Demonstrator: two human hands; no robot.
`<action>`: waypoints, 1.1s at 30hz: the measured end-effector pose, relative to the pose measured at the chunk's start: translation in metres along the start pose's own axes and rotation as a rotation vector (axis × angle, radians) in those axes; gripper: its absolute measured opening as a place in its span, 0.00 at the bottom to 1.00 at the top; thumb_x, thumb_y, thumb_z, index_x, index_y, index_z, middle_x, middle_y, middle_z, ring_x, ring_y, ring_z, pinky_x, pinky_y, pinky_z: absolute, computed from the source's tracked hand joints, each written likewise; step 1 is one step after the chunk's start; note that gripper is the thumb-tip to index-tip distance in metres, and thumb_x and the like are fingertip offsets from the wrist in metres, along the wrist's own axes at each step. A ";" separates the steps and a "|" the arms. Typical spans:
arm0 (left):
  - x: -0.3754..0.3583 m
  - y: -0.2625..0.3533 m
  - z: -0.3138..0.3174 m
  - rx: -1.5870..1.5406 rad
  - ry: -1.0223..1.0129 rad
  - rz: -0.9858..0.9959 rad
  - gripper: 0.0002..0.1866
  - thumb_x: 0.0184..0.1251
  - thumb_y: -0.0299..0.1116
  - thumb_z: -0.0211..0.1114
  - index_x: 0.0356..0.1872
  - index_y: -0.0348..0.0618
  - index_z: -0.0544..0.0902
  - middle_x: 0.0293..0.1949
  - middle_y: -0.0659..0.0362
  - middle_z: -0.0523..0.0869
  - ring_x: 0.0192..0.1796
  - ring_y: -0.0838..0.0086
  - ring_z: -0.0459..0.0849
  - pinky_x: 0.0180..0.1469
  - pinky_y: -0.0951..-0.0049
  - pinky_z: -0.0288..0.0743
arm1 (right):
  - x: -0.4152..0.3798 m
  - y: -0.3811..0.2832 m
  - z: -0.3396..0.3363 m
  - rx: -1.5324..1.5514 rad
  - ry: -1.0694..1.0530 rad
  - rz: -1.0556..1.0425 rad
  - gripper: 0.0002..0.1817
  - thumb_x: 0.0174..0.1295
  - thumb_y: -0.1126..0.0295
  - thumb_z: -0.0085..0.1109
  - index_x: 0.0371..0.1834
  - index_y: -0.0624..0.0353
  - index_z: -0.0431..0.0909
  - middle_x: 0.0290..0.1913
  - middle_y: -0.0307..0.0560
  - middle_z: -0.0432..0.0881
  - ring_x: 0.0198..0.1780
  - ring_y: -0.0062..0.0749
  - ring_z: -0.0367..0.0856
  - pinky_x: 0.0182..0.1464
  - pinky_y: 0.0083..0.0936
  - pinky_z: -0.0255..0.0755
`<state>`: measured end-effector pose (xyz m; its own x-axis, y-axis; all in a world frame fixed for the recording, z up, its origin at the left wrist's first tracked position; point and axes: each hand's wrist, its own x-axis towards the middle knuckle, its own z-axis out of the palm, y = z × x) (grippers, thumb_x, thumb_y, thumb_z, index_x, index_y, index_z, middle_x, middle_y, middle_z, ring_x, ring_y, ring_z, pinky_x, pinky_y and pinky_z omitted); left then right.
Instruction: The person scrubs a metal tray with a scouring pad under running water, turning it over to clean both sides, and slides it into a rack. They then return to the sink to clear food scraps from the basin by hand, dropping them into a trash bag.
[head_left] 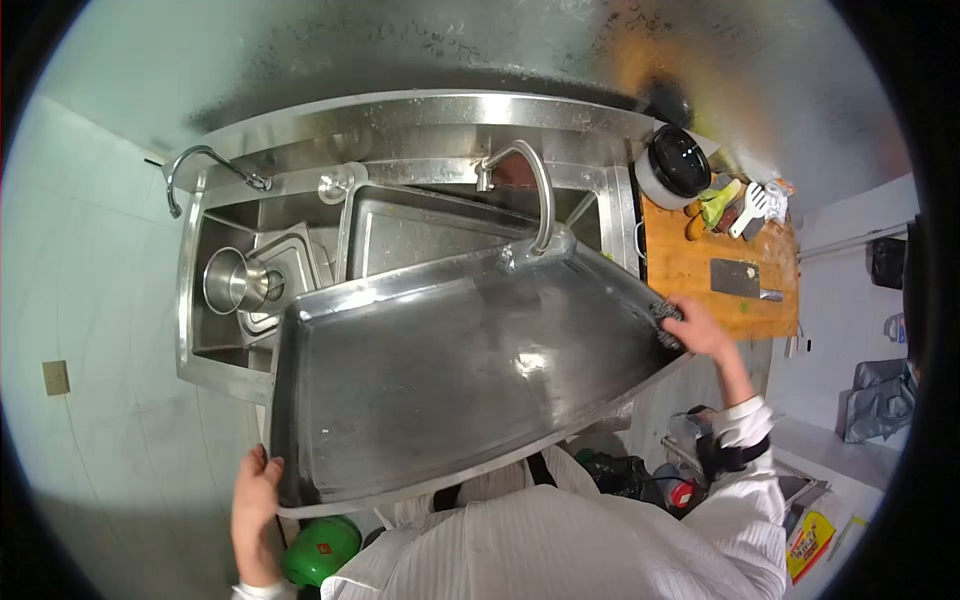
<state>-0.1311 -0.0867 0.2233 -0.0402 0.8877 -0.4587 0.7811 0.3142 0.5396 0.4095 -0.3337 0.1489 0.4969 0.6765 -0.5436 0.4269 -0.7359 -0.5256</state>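
A large rectangular metal tray (430, 390) is tilted over the front of the sink, its far edge close to the curved faucet (545, 190). My left hand (257, 495) is closed on the tray's near left corner, fingers over the rim. At the right rim, my right hand (702, 328) is closed around a dark steel wool scrubber (667, 318), which presses against the tray's inner side. Whether these fingers also grip the rim is hidden. The tray's inside looks wet and shiny, with a few small specks.
Behind lies another metal tray (430, 230) in the sink (222, 372). A metal bowl (226, 280) sits in the left basin near a second faucet (205, 152). On the right, a wooden board (690, 275) holds a cleaver (735, 278), slotted spatula (754, 207) and pot (655, 187).
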 end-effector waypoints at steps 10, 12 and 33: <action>0.011 0.107 -0.034 0.084 -0.791 -0.378 0.16 0.55 0.28 0.53 0.46 0.35 0.69 0.19 0.63 0.70 0.12 0.80 0.65 0.11 0.81 0.61 | 0.000 -0.085 -0.179 -0.365 -0.181 0.059 0.15 0.43 0.64 0.55 0.31 0.64 0.78 0.22 0.38 0.75 0.23 0.25 0.71 0.25 0.23 0.66; 0.014 0.098 -0.022 0.120 -0.834 -0.316 0.20 0.56 0.28 0.53 0.51 0.35 0.66 0.20 0.63 0.70 0.13 0.80 0.66 0.12 0.80 0.64 | -0.010 -0.111 -0.190 -0.442 -0.243 0.218 0.12 0.42 0.65 0.56 0.27 0.62 0.78 0.19 0.37 0.73 0.20 0.23 0.69 0.20 0.23 0.63; 0.007 0.004 0.379 0.150 -1.091 0.654 0.25 0.62 0.41 0.53 0.58 0.49 0.58 0.51 0.38 0.71 0.51 0.52 0.76 0.50 0.59 0.72 | -0.189 -0.251 -0.171 -1.015 0.878 0.300 0.20 0.37 0.74 0.60 0.39 0.61 0.73 0.35 0.52 0.76 0.44 0.46 0.73 0.48 0.31 0.66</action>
<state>0.1080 -0.2069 -0.0458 0.8498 0.1048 -0.5166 0.5271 -0.1784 0.8309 0.3371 -0.2823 0.4953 0.8151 0.5285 0.2371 0.3911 -0.8040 0.4479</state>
